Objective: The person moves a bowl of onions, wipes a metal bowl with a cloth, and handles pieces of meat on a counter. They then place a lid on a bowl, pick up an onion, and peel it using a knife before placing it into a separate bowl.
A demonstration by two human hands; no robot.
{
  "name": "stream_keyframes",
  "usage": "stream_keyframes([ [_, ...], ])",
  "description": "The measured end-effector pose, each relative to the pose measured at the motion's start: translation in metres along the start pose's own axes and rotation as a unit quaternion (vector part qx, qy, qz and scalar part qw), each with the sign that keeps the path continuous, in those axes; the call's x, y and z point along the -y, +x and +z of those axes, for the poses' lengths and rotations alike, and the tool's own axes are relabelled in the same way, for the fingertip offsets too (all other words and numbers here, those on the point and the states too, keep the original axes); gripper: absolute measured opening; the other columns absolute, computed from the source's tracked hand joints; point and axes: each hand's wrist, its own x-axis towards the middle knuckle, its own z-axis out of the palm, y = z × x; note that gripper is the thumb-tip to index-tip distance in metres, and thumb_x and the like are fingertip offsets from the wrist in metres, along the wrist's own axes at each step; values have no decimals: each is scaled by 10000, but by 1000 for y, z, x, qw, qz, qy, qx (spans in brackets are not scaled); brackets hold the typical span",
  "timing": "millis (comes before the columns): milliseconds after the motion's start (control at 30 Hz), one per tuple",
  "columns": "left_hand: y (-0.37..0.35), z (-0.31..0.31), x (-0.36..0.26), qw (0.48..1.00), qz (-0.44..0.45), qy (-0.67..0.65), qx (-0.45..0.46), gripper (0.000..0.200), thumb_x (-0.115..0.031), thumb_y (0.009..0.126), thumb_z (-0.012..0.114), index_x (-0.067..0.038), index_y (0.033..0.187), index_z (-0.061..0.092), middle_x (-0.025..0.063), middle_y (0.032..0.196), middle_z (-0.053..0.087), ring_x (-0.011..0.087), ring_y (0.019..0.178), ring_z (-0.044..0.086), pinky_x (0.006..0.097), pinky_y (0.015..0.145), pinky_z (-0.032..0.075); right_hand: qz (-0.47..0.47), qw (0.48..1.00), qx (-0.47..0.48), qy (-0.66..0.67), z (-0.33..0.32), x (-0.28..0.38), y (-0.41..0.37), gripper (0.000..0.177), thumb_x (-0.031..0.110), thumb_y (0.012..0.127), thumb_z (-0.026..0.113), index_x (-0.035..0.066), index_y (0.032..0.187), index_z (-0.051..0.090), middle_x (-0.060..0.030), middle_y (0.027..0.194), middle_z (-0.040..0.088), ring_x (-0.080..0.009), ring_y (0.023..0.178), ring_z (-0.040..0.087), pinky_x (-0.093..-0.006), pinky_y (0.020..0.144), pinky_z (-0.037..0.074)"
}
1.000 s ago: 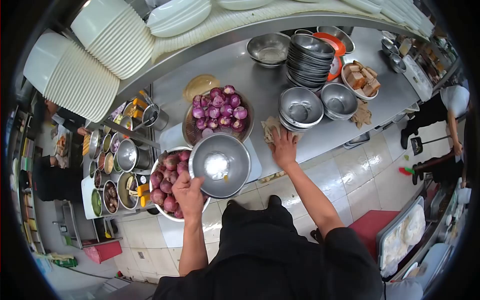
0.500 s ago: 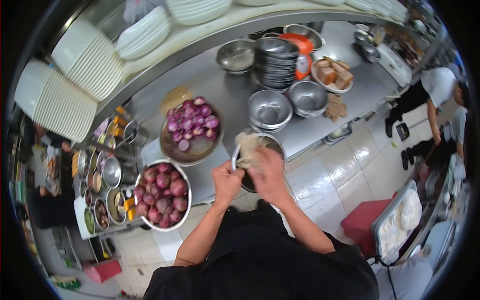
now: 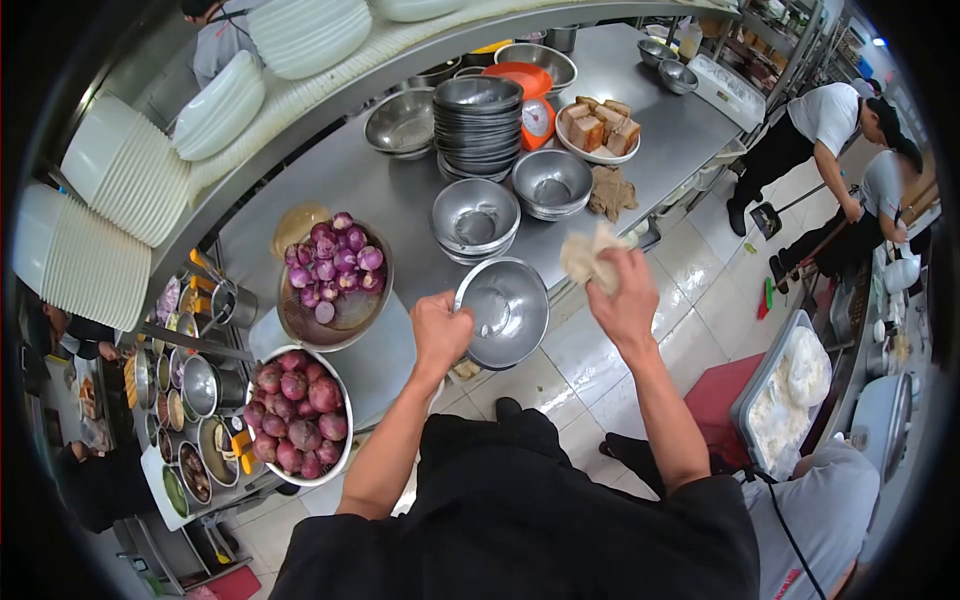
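Observation:
My left hand point(image 3: 440, 338) is closed on the rim of a steel bowl point(image 3: 512, 312), held tilted in front of me so its shiny inside shows. In my right hand point(image 3: 628, 296) is a bunched beige cloth point(image 3: 590, 256), held apart from the bowl on its right. Beyond the held bowl, a stack of steel bowls point(image 3: 474, 215) stands near the counter's edge, with another stack point(image 3: 552, 184) to its right. A second brownish cloth point(image 3: 611, 192) lies crumpled on the counter beside that one.
Peeled purple onions fill part of a strainer bowl point(image 3: 288, 310) at left; unpeeled onions sit in a white-rimmed bowl point(image 3: 346, 440). Behind are a tall bowl stack point(image 3: 478, 130), an orange scale point(image 3: 537, 120) and a bowl of meat blocks point(image 3: 600, 130). Two people stand at right; another sits lower right.
My right hand has drawn the cloth out of the bowl and away to the right. My left hand still grips the bowl, whose inside now shows. The view has shifted.

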Motion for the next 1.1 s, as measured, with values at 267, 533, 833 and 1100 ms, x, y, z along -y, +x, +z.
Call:
stream_keyframes([
  [267, -11, 40, -25, 993, 52, -103, 33, 101, -46, 631, 535, 24, 569, 499, 115, 458, 425, 108, 437, 367, 319, 419, 316, -101, 987, 12, 122, 34, 46, -21, 368, 89, 627, 680, 82, 979, 573, -176, 1044, 502, -351, 895, 542, -404, 745, 469],
  [533, 27, 42, -23, 990, 107, -24, -89, 138, -65, 651, 555, 25, 584, 474, 131, 473, 402, 121, 452, 335, 337, 433, 324, 36, 984, 161, 70, 4, 38, -18, 262, 110, 614, 647, 84, 875, 646, -143, 944, 553, -339, 878, 569, -417, 727, 479],
  [833, 108, 27, 31, 947, -137, -289, -22, 225, -187, 779, 599, 32, 804, 552, 112, 656, 592, 167, 518, 567, 288, 427, 471, 270, 923, -29, 272, 44, -28, -41, 268, 92, 646, 619, 23, 904, 646, -120, 908, 597, -259, 854, 595, -314, 791, 456],
  [1100, 134, 37, 55, 891, -367, -267, 36, 821, -421, 692, 680, 13, 1302, 344, 232, 1185, 487, 383, 970, 565, 464, 684, 541, 334, 860, -82, 377, 31, -69, -67, 269, 67, 649, 644, -3, 909, 639, -91, 914, 618, -177, 831, 587, -275, 766, 456],
])
